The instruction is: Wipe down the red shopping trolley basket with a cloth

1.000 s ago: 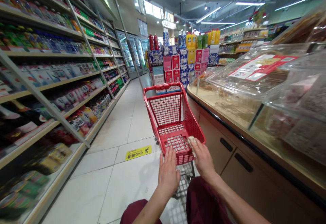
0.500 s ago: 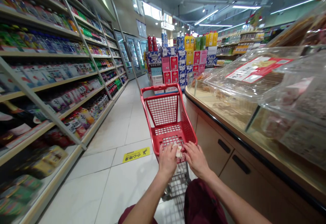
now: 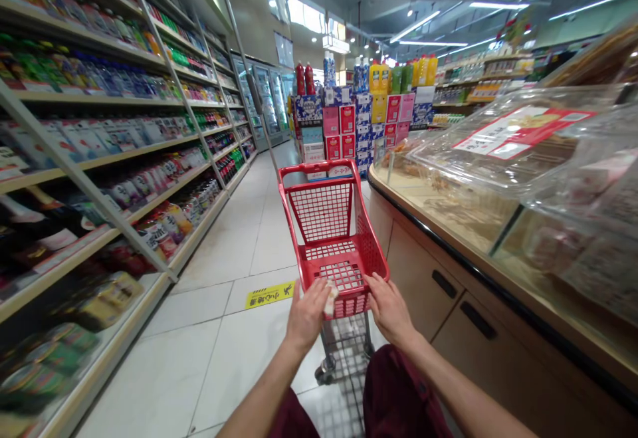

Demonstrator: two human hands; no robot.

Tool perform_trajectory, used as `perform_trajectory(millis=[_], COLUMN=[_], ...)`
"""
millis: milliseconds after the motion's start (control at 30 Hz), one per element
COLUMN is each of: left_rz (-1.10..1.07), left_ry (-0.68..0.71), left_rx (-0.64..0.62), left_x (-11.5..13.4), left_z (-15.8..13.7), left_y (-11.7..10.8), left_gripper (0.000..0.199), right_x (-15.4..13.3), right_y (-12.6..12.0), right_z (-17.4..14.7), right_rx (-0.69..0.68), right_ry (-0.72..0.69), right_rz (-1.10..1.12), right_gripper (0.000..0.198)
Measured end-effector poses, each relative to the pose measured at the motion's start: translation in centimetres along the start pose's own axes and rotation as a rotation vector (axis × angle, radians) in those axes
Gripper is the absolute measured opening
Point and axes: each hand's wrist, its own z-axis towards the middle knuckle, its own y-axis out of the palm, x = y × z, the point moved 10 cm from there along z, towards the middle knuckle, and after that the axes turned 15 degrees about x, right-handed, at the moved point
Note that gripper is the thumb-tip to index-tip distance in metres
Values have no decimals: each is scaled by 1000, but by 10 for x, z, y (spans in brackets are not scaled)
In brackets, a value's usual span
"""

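Note:
In front of me stands a shopping cart with a red plastic basket (image 3: 333, 249). My left hand (image 3: 306, 313) is at the left end of the basket's near edge, its fingers closed on a crumpled whitish cloth or tissue (image 3: 330, 297) against the rim. My right hand (image 3: 390, 308) lies at the near right corner, with the fingers curled over the red rim. The basket's lattice floor shows nothing lying on it. Palms and thumbs are partly hidden.
Shelves of bottled drinks (image 3: 124, 102) line the left side. On the right runs a counter (image 3: 428, 222) with clear plastic food boxes (image 3: 498, 139). Stacked drink cartons (image 3: 343, 132) stand ahead. A yellow floor sign (image 3: 270, 295) lies left of the cart's wheels.
My hands have moved apart along the basket's near edge. The cloth has shifted left with my left hand, and my right hand has slid to the right corner.

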Motion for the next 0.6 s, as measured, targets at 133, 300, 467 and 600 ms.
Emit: perform_trajectory(millis=[133,300,467,600], left_rz=[35,-71,-63,34], left_ry=[-68,-78,-23,-80], left_rx=[18,-47,-72,-65], left_x=[-20,31,3,-24], left_z=[-6,10,0,-11], left_y=[-12,29,10,-8], left_gripper=[38,36,39,41], right_x=[-7,-25,-19,-28], right_y=[-1,2,-5,-4], right_z=[-1,-2,-1,-5], right_rx=[51,23,36,69], right_ry=[23,-5,13,-11], right_rz=[40,67,87,135], right_gripper=[46,48,49,49])
